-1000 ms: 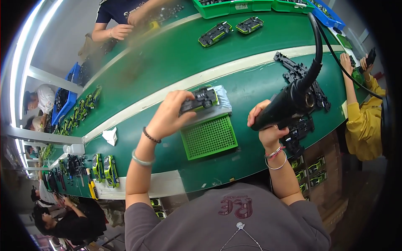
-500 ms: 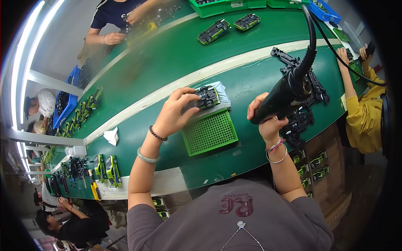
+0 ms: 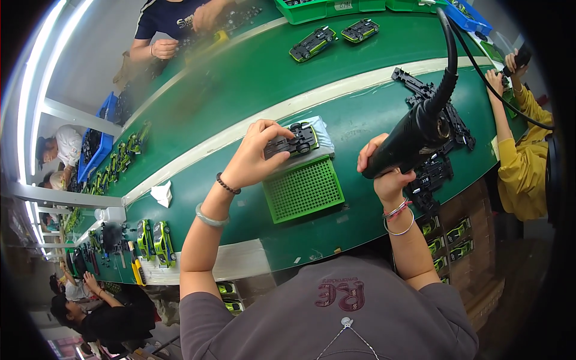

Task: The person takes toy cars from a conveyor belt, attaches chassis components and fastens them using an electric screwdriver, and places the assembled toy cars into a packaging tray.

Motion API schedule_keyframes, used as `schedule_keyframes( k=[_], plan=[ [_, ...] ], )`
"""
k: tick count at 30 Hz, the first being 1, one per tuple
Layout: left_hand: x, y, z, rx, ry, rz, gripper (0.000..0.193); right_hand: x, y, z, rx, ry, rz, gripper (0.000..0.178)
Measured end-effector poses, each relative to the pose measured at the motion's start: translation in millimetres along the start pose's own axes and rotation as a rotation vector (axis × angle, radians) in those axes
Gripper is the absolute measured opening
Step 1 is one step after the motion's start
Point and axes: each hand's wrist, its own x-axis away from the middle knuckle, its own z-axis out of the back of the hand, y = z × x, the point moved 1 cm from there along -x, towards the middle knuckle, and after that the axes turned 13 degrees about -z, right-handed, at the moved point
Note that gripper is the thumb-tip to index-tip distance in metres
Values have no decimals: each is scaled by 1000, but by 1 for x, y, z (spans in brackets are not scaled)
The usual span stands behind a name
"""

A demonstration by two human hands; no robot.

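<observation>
Crossing a workroom (image 3: pixel 102 66), green table (image 3: pixel 363 117); left grip (image 3: pixel 254 157) holding toy car (image 3: pixel 302 141), right grip (image 3: pixel 387 183) clasping black tool (image 3: pixel 399 147); co-worker (image 3: pixel 163 23) opposite

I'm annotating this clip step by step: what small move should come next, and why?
Probably the right hand should ease the black corded tool leftward to the upturned toy car: the left hand holds the car, chassis up, at the cloth-covered support, while the tool is apart from it, to its right.
</observation>
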Motion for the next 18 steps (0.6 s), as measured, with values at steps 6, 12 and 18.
schedule_keyframes(
  k=[6, 12, 18],
  plan=[
    [4, -3, -4, -37, -23, -37, 37, 0, -3, -4, -16, 49, -22, 96],
    [11, -2, -17, -297, 11, -196, 43, -2, -4, -2, -52, -21, -1, 93],
    [14, -1, -22, -381, 12, -229, 47, -20, -16, -20, -122, -96, -290, 72]
  ],
)
